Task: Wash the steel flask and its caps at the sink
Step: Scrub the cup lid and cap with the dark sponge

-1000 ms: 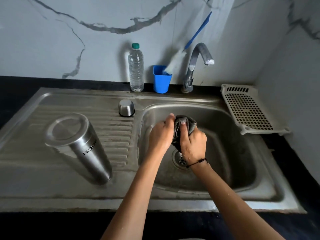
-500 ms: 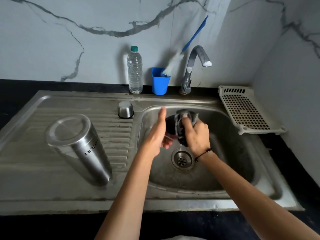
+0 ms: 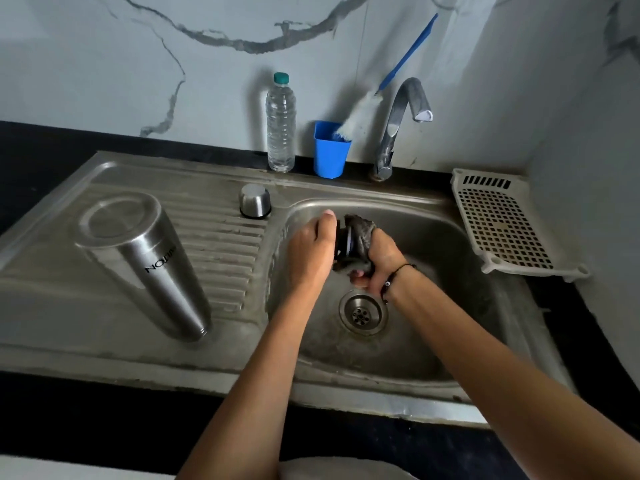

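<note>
Head view: a steel sink (image 3: 450, 386) with a ribbed draining board on its left, seen from above and in front.
Left hand: the left hand (image 3: 311, 254) is over the basin, fingers curled round a dark round cap (image 3: 344, 242); the thumb lies along the top edge of it.
Right hand: the right hand (image 3: 375, 263) grips a dark grey scrub pad (image 3: 360, 233) and presses it against the right face of the cap. A black thread bracelet (image 3: 393, 280) sits on this wrist.
Cap in hands: it is held on its edge between both hands, above the drain (image 3: 362, 312). Only a thin part of it shows, with a bluish ring; it is possibly the inner stopper, but I cannot say for sure.
Steel flask: the steel flask (image 3: 149, 265) stands upside down on the draining board, well apart from the hands, with its flat base up and its printed name reading inverted.
Steel cap: a small steel cap (image 3: 255, 201) stands mouth down at the back of the draining board, near the basin's left rim.
Behind the sink: a clear water bottle (image 3: 280, 129) with a green top, just beside it a blue cup (image 3: 329, 154) holding a bottle brush (image 3: 362, 114) with a blue handle, then the tap (image 3: 401, 123).
Right of the basin: a white plastic tray (image 3: 498, 223) with a grid of holes lies on the dark counter.
</note>
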A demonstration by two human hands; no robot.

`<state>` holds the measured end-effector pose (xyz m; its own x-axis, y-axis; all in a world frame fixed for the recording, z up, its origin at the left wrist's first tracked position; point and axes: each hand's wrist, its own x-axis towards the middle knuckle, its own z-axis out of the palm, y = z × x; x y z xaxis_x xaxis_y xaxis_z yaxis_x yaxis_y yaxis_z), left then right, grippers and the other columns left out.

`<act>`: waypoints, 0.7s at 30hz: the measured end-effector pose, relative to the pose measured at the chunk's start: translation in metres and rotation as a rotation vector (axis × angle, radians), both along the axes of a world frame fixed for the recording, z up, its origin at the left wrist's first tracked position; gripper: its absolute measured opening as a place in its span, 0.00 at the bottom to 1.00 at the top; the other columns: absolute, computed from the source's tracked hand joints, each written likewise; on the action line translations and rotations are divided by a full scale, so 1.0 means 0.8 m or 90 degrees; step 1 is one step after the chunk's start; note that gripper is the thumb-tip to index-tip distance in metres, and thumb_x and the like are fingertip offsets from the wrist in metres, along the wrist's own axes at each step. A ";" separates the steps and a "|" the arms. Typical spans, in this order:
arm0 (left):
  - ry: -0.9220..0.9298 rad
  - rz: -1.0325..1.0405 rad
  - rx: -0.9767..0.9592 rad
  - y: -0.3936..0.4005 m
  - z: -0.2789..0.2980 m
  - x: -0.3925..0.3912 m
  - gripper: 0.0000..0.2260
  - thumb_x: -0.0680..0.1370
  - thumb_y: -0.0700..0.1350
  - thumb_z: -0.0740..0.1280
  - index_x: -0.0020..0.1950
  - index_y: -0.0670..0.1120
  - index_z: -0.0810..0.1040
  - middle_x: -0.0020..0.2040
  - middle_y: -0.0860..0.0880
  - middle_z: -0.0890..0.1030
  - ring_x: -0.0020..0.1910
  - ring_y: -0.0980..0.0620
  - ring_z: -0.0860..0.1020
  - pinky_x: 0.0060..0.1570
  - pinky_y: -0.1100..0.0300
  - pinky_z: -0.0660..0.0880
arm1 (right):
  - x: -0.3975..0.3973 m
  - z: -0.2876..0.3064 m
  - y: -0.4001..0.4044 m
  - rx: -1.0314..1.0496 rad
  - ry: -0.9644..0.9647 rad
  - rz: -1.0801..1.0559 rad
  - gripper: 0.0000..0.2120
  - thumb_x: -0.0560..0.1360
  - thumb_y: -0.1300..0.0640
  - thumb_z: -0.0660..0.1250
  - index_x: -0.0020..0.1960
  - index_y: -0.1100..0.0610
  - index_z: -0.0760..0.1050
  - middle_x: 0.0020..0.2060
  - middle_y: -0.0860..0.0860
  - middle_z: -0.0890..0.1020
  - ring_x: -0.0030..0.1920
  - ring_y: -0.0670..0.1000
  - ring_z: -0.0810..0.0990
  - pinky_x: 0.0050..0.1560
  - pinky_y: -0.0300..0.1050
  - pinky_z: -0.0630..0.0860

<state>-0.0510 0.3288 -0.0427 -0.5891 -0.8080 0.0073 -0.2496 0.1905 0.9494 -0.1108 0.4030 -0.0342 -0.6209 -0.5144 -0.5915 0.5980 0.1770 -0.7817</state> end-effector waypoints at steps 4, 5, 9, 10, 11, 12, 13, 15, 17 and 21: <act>0.123 0.037 0.322 -0.013 -0.012 0.002 0.17 0.78 0.59 0.56 0.42 0.48 0.75 0.39 0.46 0.78 0.35 0.51 0.77 0.34 0.62 0.76 | -0.005 -0.002 0.002 -0.017 0.081 0.054 0.22 0.80 0.44 0.51 0.41 0.58 0.72 0.31 0.55 0.76 0.21 0.49 0.70 0.18 0.32 0.59; 0.138 0.029 0.373 -0.014 -0.012 0.005 0.17 0.80 0.56 0.55 0.45 0.44 0.74 0.37 0.45 0.76 0.28 0.54 0.75 0.24 0.68 0.70 | -0.004 -0.006 0.002 0.025 0.200 0.060 0.23 0.80 0.41 0.52 0.43 0.58 0.73 0.32 0.55 0.77 0.25 0.51 0.73 0.19 0.34 0.63; 0.133 0.019 0.417 -0.010 -0.017 0.012 0.17 0.82 0.53 0.53 0.39 0.46 0.72 0.32 0.49 0.73 0.24 0.55 0.69 0.16 0.72 0.59 | 0.016 -0.024 -0.001 0.034 0.513 0.113 0.22 0.72 0.32 0.56 0.46 0.50 0.74 0.43 0.55 0.83 0.45 0.56 0.82 0.48 0.56 0.79; 0.130 0.026 0.418 -0.009 -0.017 0.011 0.17 0.81 0.53 0.53 0.38 0.47 0.72 0.32 0.49 0.74 0.26 0.54 0.70 0.17 0.72 0.60 | 0.021 -0.026 -0.003 0.041 0.503 0.095 0.23 0.68 0.29 0.56 0.45 0.48 0.73 0.44 0.55 0.83 0.47 0.57 0.82 0.51 0.58 0.78; 0.125 0.033 0.424 -0.007 -0.016 0.012 0.16 0.81 0.53 0.53 0.38 0.48 0.73 0.32 0.49 0.75 0.27 0.54 0.71 0.18 0.71 0.61 | 0.022 -0.028 -0.006 0.051 0.479 0.077 0.25 0.64 0.27 0.56 0.44 0.47 0.72 0.45 0.56 0.83 0.48 0.59 0.82 0.52 0.59 0.77; 0.125 0.040 0.417 -0.007 -0.019 0.010 0.16 0.81 0.53 0.54 0.39 0.48 0.73 0.33 0.49 0.76 0.29 0.54 0.72 0.19 0.70 0.63 | 0.021 -0.029 -0.010 0.060 0.452 0.059 0.26 0.62 0.26 0.56 0.43 0.47 0.73 0.45 0.57 0.83 0.48 0.60 0.81 0.51 0.61 0.77; 0.128 0.048 0.410 -0.006 -0.020 0.010 0.16 0.81 0.53 0.54 0.39 0.48 0.73 0.34 0.49 0.76 0.30 0.54 0.73 0.21 0.69 0.65 | 0.021 -0.026 -0.013 0.068 0.419 0.039 0.27 0.62 0.27 0.57 0.43 0.49 0.74 0.45 0.59 0.83 0.46 0.62 0.82 0.49 0.62 0.78; 0.129 0.058 0.374 -0.005 -0.025 0.008 0.17 0.81 0.53 0.55 0.38 0.48 0.75 0.36 0.48 0.78 0.33 0.52 0.76 0.30 0.64 0.71 | 0.021 -0.021 -0.017 0.069 0.309 -0.009 0.28 0.69 0.33 0.59 0.47 0.58 0.77 0.43 0.63 0.82 0.39 0.60 0.83 0.40 0.59 0.81; 0.136 0.082 0.341 -0.004 -0.028 0.007 0.15 0.79 0.55 0.57 0.39 0.49 0.76 0.38 0.48 0.80 0.39 0.49 0.78 0.40 0.56 0.75 | 0.015 -0.021 -0.014 0.051 0.181 -0.009 0.20 0.78 0.45 0.58 0.50 0.63 0.75 0.40 0.62 0.80 0.24 0.52 0.78 0.21 0.42 0.74; 0.162 0.090 0.357 -0.003 -0.026 0.007 0.15 0.77 0.57 0.57 0.41 0.48 0.76 0.41 0.45 0.80 0.40 0.49 0.79 0.42 0.53 0.77 | 0.006 -0.018 -0.004 0.034 0.091 0.045 0.20 0.79 0.43 0.53 0.45 0.57 0.75 0.35 0.57 0.76 0.22 0.50 0.72 0.21 0.34 0.63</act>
